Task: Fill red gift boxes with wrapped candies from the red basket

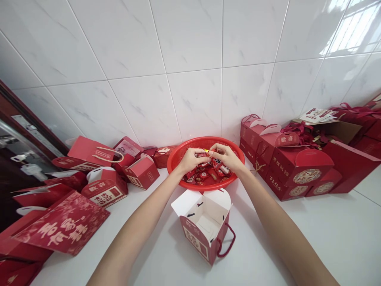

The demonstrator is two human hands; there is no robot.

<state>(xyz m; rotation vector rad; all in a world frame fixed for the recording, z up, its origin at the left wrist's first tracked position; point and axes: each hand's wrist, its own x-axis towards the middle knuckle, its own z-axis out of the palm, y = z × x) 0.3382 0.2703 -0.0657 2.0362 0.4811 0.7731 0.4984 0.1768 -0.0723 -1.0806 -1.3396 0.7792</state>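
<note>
My left hand [191,159] and my right hand [228,157] are close together over a red plastic basket [175,155] full of wrapped candies [205,174]. Between my right thumb and fingers is a red candy packet [217,163] with white lettering. My left fingers are closed on a red-wrapped candy [203,155], partly hidden by the fingers. In front of the basket stands an open red gift box [196,238], upright, its white inside bare. A dark red cord handle [228,246] hangs from its right side.
Closed red gift boxes [303,171] are stacked at the right, beside an open carton [342,129] with red ribbons. More red boxes [104,186] and a printed red bag [65,226] lie at the left. Behind is a tiled wall [193,103]; keys [32,171] hang from a door at far left.
</note>
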